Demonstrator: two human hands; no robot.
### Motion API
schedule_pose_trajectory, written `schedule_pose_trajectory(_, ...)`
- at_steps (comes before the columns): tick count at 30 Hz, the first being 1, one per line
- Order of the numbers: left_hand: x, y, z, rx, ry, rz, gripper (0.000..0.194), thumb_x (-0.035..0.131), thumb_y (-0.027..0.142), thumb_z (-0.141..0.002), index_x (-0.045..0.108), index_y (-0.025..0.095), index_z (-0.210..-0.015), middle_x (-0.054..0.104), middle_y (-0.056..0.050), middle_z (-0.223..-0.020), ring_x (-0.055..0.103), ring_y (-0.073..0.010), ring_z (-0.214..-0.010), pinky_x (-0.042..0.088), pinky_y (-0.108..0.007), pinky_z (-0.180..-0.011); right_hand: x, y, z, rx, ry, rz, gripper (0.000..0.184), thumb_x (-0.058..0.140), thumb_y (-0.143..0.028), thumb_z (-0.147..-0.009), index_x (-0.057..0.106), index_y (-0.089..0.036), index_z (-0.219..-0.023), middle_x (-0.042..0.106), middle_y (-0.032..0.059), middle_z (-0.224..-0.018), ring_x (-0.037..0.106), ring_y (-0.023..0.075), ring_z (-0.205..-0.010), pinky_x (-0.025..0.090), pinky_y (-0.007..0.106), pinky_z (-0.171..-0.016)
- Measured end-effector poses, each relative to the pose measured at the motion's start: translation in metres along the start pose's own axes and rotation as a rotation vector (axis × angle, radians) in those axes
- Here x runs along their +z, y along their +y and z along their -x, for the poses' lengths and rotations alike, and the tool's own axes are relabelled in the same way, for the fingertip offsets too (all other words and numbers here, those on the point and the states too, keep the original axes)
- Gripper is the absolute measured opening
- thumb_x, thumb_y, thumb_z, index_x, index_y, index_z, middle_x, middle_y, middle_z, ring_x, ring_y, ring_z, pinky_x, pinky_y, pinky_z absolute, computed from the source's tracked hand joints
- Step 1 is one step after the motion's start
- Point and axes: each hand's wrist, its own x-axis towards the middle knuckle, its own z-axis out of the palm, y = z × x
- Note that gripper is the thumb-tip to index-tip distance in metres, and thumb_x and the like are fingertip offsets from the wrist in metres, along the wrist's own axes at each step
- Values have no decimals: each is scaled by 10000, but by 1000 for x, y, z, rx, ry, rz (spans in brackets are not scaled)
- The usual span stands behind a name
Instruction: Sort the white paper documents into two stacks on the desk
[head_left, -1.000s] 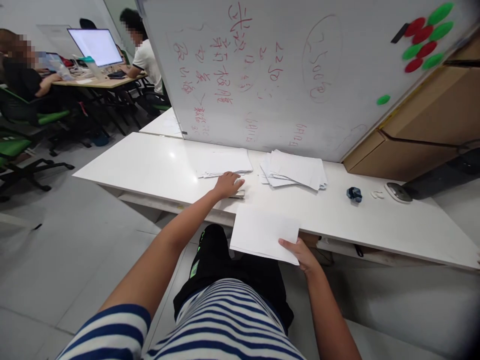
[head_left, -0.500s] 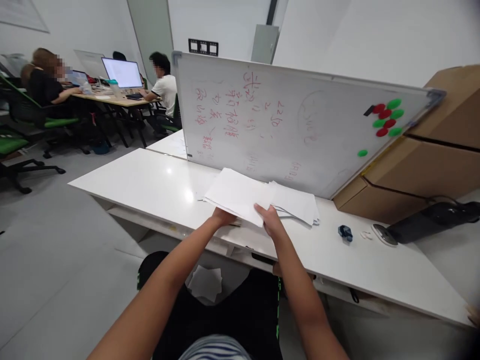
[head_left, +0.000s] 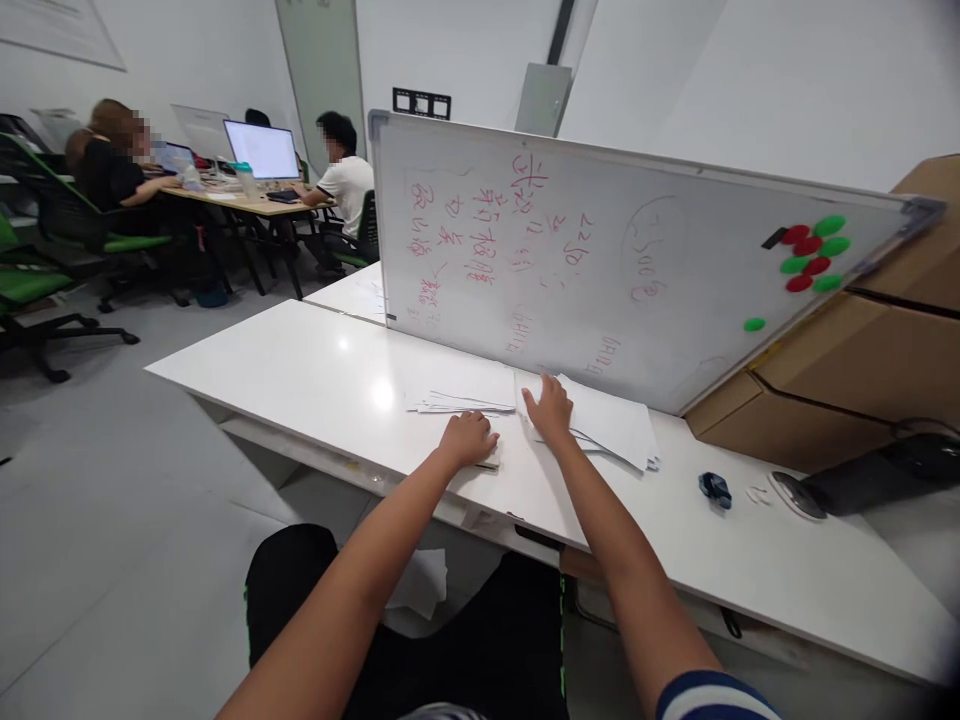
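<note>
My left hand (head_left: 469, 438) is low over the desk near its front edge, fingers curled over a thin, light-coloured flat thing (head_left: 491, 461); only a corner of it shows, and its kind is unclear. Just beyond that hand lies a stack of white paper (head_left: 469, 382) with uneven front edges. To the right, my right hand (head_left: 551, 410) rests at the left end of a second paper stack (head_left: 611, 420), thumb and fingers apart. The sheets of this second stack fan out at the front.
A whiteboard (head_left: 465, 290) with red writing and round magnets leans behind the papers. Cardboard boxes (head_left: 832, 350) stand at the right. A small dark blue object (head_left: 715, 490) and a black cylindrical item (head_left: 862, 490) lie on the white desk (head_left: 262, 360). Loose sheets (head_left: 424, 580) are below.
The paper stack that both hands held raised now lies on the desk. My left hand has come out from under it to the flat thing; my right hand has moved to the right stack.
</note>
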Motion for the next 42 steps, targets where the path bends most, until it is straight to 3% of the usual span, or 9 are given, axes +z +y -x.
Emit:
schedule_pose_trajectory(2, 1, -1, -2, 3, -2, -1, 400, 377, 456, -906, 648, 185, -1022, 601, -98, -1173, 523, -276, -1091, 414, -398, -880, -10, 39, 24, -42, 69, 104, 523, 361, -401, -916, 365, -164, -1382, 340, 140, -1480, 257, 258, -1370, 174, 469, -1094)
schedule_pose_trajectory(4, 2, -2, -4, 2, 1, -2, 387, 383, 444, -908, 646, 187, -1027, 600, -95, -1176, 517, -271, -1100, 405, -388, -888, -18, 72, 46, 27, 33, 158, 559, 330, -464, -916, 351, -188, -1401, 324, 111, -1499, 200, 261, -1398, 104, 498, -1111)
schedule_pose_trajectory(8, 2, -2, -6, -7, 8, -17, 372, 390, 430, -911, 651, 193, -1026, 611, -94, -1158, 520, -267, -1091, 397, -371, -882, -18, 102, 63, 188, -92, 120, 673, 283, -581, -899, 298, -186, -1444, 315, 90, -1510, 192, 259, -1410, 66, 494, -1126)
schedule_pose_trajectory(12, 0, -1, -2, 11, 10, -28, 404, 351, 430, -924, 655, 181, -1016, 621, -99, -1132, 531, -264, -1066, 408, -359, -853, -11, 98, 59, 152, -34, 130, 721, 348, -599, -878, 299, -154, -1443, 359, 115, -1485, 220, 251, -1402, 60, 460, -1131)
schedule_pose_trajectory(16, -2, 1, -1, 3, 0, -17, 432, 331, 441, -924, 658, 173, -1008, 628, -109, -1118, 540, -269, -1054, 416, -355, -825, -11, 96, 61, 138, 37, 128, 619, 357, -546, -907, 429, -137, -1366, 495, 148, -1379, 346, 247, -1339, 139, 425, -1112)
schedule_pose_trajectory(20, -2, 0, -3, -1, 14, 23, 451, 325, 458, -917, 663, 174, -1009, 635, -113, -1112, 550, -278, -1044, 417, -365, -820, -12, 98, 63, 98, 98, 135, 443, 319, -417, -958, 544, -173, -1252, 563, 120, -1311, 419, 230, -1287, 202, 421, -1082)
schedule_pose_trajectory(29, -3, -5, -4, -58, -1, 150, 456, 332, 494, -900, 658, 204, -1034, 641, -87, -1167, 556, -272, -1077, 416, -350, -827, -13, 102, 60, 69, 142, 177, 389, 288, -261, -972, 578, -145, -1204, 628, 130, -1212, 498, 217, -1217, 280, 385, -1031)
schedule_pose_trajectory(34, -5, -3, -3, -81, -1, 153, 465, 331, 513, -894, 649, 210, -1049, 643, -85, -1176, 559, -273, -1080, 412, -340, -822, -12, 108, 56, 45, 153, 173, 340, 337, -256, -961, 624, -169, -1122, 670, 108, -1129, 581, 195, -1092, 353, 328, -940)
schedule_pose_trajectory(42, -9, -2, -3, -103, -32, 159, 475, 334, 531, -889, 648, 211, -1045, 643, -81, -1172, 565, -264, -1057, 407, -324, -798, -14, 104, 56, 29, 123, 129, 318, 403, -358, -949, 663, -200, -1038, 656, 104, -1170, 539, 229, -1157, 318, 367, -968)
